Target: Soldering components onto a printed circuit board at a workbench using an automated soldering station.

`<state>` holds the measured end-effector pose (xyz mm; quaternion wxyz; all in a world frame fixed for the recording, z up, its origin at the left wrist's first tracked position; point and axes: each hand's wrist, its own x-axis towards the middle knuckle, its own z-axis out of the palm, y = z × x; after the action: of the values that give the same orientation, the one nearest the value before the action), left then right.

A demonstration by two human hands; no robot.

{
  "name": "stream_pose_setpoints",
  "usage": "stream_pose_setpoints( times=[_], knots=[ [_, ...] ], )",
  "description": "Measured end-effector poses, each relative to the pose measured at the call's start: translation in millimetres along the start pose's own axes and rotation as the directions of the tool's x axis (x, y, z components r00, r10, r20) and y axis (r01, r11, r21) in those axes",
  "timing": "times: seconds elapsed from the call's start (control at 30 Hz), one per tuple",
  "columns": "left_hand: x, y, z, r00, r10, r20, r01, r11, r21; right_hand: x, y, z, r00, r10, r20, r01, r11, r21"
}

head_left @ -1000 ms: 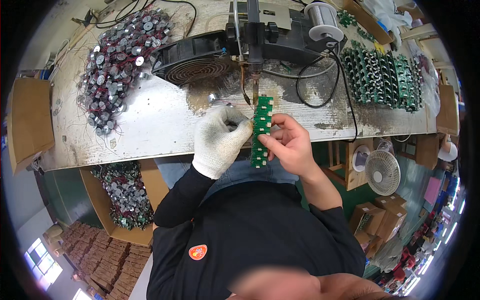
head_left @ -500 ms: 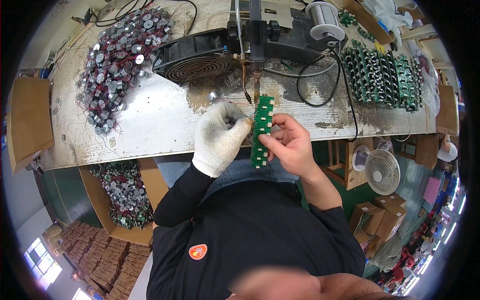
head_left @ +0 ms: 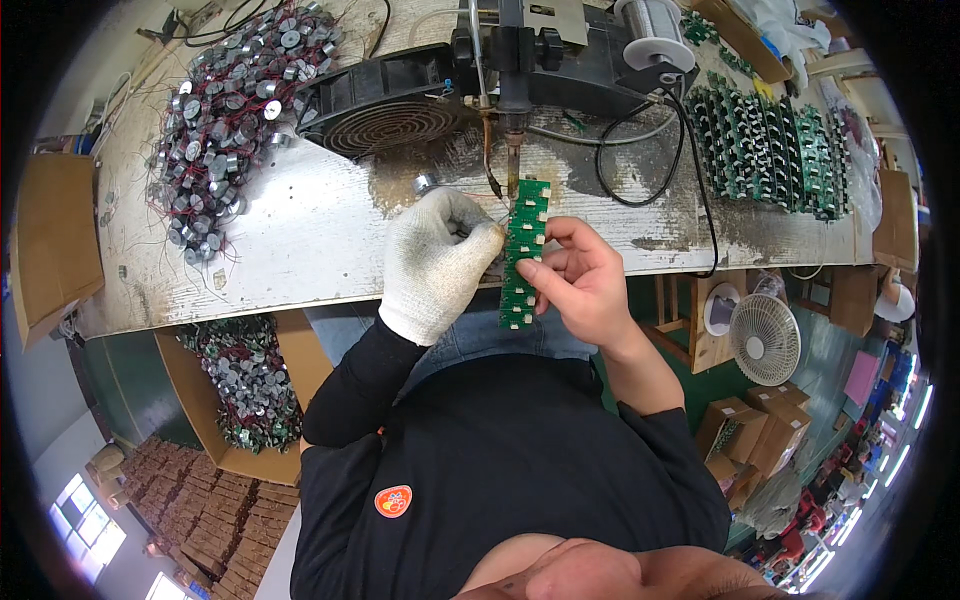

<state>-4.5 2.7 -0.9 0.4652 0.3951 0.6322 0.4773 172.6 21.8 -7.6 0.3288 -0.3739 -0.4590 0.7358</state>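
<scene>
My right hand (head_left: pixel 578 278), bare, is closed on a long green circuit board strip (head_left: pixel 522 250), thumb on its face and fingers behind its right edge. The strip stands nearly upright in view, with a row of small white connectors along it. My left hand (head_left: pixel 437 262), in a white glove with a stained thumb, pinches what looks like a thin wire at the strip's left edge. Just beyond the glove lies a small silver round motor (head_left: pixel 425 184). A soldering iron (head_left: pixel 514 160) points down at the strip's far end, with a thin feed tube (head_left: pixel 490 160) on its left.
Heaped silver motors with red wires (head_left: pixel 225 130) cover the table's left side. A black fan (head_left: pixel 390 115) and a solder spool (head_left: pixel 652 35) stand at the back. Rows of green boards (head_left: pixel 770 150) lie right, near a black cable (head_left: pixel 690 180). A carton (head_left: pixel 285 465) of wired parts sits below left.
The whole view has shifted slightly. The strip sits a touch farther up toward the iron, and both hands keep nearly the same grip.
</scene>
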Motion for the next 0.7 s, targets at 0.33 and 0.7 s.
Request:
stream_pose_setpoints(
  times=[0.33,0.7],
  knots=[
    [-3,4,2,1.000,0.014,-0.010,-0.013,0.997,0.074,-2,4,-4,1.000,-0.003,-0.007,0.003,0.999,-0.053],
    [-4,3,-10,0.973,0.230,-0.004,-0.226,0.961,0.158,0,-1,3,0.998,0.036,-0.048,-0.040,0.996,-0.079]
  ],
)
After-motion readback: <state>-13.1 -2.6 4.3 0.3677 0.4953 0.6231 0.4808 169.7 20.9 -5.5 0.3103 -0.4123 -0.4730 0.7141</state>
